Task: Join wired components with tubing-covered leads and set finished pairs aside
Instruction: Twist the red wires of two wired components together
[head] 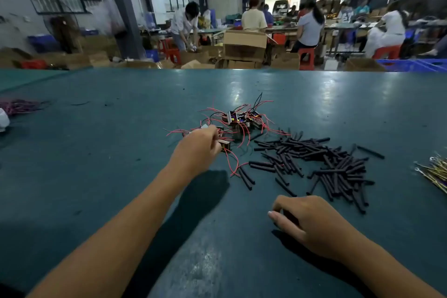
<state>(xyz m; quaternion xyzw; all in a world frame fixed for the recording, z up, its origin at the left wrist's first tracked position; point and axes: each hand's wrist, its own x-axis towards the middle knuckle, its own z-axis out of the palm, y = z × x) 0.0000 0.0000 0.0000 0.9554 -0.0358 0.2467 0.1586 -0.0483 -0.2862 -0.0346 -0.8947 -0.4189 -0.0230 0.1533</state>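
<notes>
The green table (96,152) was spread with stock kept within reach. A heap of black tubing pieces (326,164) was laid at four o'clock of centre, and the wired components (242,120) were clustered at twelve o'clock, red leads splayed. Yellow leads (435,172) were seen at three o'clock. The left hand (198,150) was extended to the cluster's near edge, fingers closed around one component (225,145), seemingly to lift it out. The right hand (309,220) was rested at five o'clock, fingers curled; any contents could not be told.
</notes>
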